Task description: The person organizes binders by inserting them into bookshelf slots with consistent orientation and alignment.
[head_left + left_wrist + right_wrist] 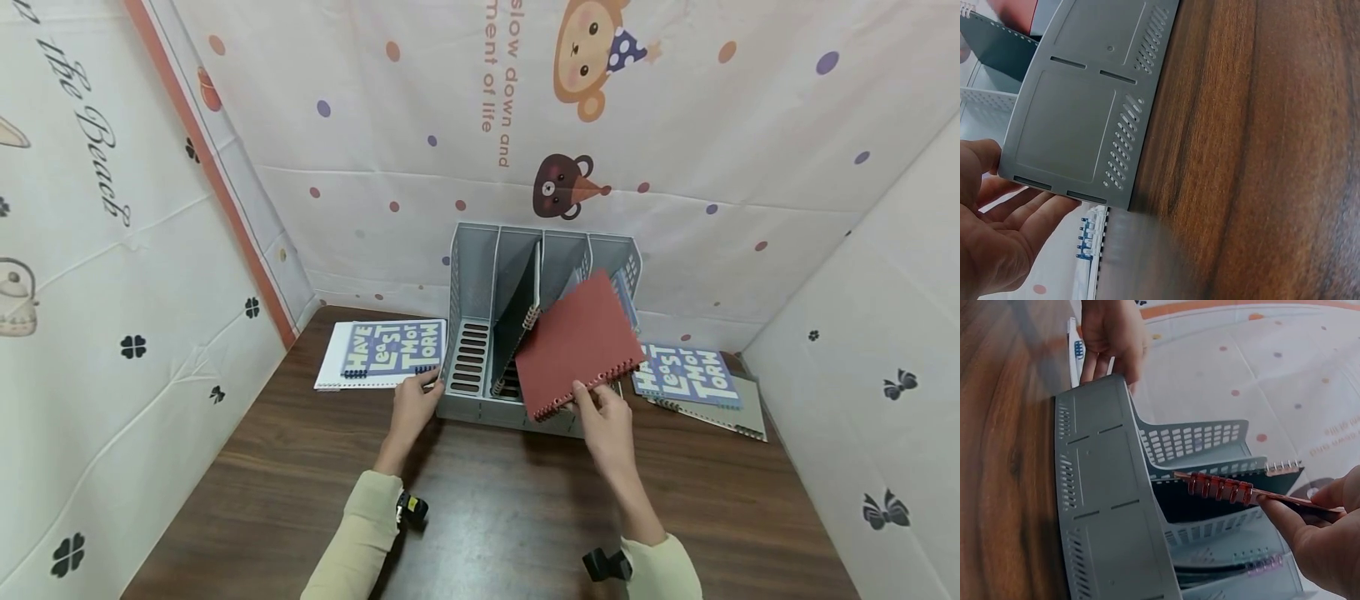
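My right hand (606,425) pinches a red spiral notebook (577,342) by its coil-bound edge, thumb on the upper cover. The notebook is tilted over the grey file organizer (480,408), overlapping its right-hand compartments in the head view. In the right wrist view the red coils (1219,487) show at the notebook's edge. At the organizer's front left corner, my left hand (997,231) grips the side wall between thumb and fingers. A dark-covered spiral notebook (517,321) leans in the second compartment from the left. More notebooks stand in the right compartments, partly hidden by the red one.
Left of the organizer, a blue lettered notebook (393,348) lies on a white one (330,358). To the right, another blue lettered notebook (686,375) overlaps a grey-covered notebook (750,400). Printed cloth walls (405,100) enclose the dark wooden table (495,517) behind and at both sides.
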Demonstrator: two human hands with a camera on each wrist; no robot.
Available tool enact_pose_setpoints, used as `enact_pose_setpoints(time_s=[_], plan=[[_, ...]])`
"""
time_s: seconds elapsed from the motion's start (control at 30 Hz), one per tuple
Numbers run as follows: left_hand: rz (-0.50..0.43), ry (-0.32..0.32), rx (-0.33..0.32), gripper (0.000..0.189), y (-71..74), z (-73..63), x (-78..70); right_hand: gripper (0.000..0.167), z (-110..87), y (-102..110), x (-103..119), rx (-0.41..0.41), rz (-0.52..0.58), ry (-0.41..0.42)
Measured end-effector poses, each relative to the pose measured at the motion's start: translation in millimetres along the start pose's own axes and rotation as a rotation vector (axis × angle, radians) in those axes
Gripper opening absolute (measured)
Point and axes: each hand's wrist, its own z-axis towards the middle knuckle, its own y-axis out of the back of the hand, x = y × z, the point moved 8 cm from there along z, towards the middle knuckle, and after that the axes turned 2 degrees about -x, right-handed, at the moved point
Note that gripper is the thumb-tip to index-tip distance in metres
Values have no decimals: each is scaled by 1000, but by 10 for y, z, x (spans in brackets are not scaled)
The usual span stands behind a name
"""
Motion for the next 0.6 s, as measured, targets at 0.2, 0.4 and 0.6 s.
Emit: enact_pose_setpoints(time_s=[0.2, 0.4, 0.6], plan=[[-10, 6, -5, 35, 16, -5, -2, 24, 110, -203, 92, 29, 8, 63], [-11, 9, -7, 34, 11, 4, 20, 26, 215, -430, 121, 72, -51, 102], [-16, 1, -8, 34, 5, 2, 16, 26, 317, -605, 69, 66, -109, 128]])
